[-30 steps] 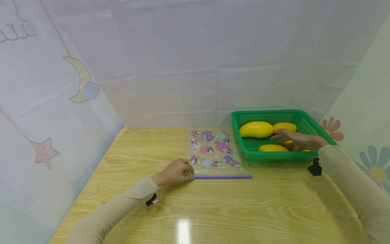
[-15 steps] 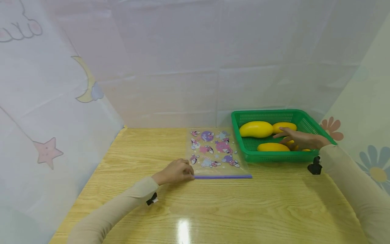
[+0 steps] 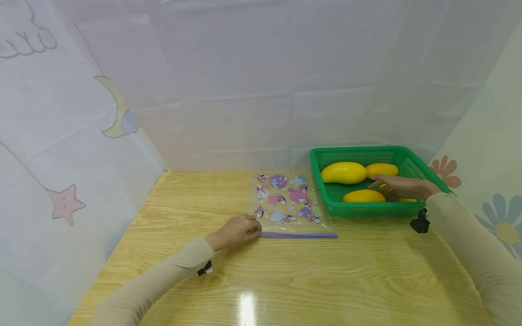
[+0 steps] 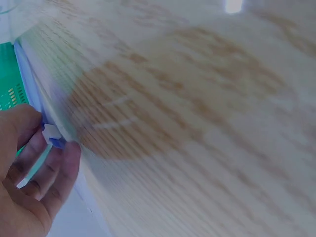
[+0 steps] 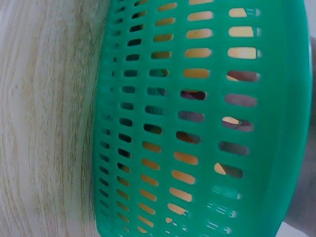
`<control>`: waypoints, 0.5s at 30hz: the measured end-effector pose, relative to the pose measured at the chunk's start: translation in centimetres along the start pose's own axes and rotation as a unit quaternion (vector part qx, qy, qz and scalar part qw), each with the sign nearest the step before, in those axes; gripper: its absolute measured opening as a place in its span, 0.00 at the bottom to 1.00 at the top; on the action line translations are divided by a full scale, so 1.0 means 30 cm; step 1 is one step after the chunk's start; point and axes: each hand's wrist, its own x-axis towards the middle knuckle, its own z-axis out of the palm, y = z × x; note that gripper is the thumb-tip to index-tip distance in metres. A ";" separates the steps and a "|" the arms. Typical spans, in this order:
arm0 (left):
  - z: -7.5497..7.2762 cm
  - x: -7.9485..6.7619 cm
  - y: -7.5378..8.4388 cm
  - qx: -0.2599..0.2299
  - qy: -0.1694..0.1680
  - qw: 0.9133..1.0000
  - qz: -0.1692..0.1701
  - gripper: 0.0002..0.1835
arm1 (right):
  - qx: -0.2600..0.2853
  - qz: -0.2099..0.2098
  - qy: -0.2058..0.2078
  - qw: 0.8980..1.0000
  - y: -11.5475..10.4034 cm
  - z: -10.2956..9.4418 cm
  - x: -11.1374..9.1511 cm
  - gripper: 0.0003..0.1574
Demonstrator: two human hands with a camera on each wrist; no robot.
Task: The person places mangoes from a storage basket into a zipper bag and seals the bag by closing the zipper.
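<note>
My left hand (image 3: 236, 232) pinches the left end of the purple zip on a clear printed zip bag (image 3: 293, 219). The bag lies flat on the table. Up close in the left wrist view, the zip's small slider (image 4: 53, 136) sits between thumb and fingers. My right hand (image 3: 401, 186) reaches over the front rim into a green basket (image 3: 367, 209), fingers spread and lowered among several yellow mangoes. The nearest is the front mango (image 3: 364, 196); whether the fingers touch it is unclear. The basket's slatted wall (image 5: 197, 118) mostly hides that hand in the right wrist view.
A larger mango (image 3: 344, 173) and another mango (image 3: 382, 170) lie at the back of the basket, which stands right of the bag. The wooden table (image 3: 285, 280) meets cloth-covered walls (image 3: 228, 127) behind and at both sides.
My right hand's fingers have dipped lower among the mangoes, and the front mango has shifted slightly left. The left hand stays at the zip's end, where the zip edge now bows up a little.
</note>
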 end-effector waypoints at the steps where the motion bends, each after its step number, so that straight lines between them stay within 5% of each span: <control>1: 0.003 0.001 -0.002 0.001 0.003 1.000 0.002 0.04 | -0.004 -0.002 -0.004 1.000 0.001 0.001 0.001 0.46; 8: 0.022 0.007 -0.022 0.005 0.037 0.998 0.040 0.02 | -0.049 -0.035 0.000 0.998 0.025 -0.006 0.018 0.33; 15: 0.039 0.015 -0.036 0.023 0.077 0.993 0.087 0.04 | -0.030 -0.033 -0.016 0.999 0.026 -0.011 0.024 0.34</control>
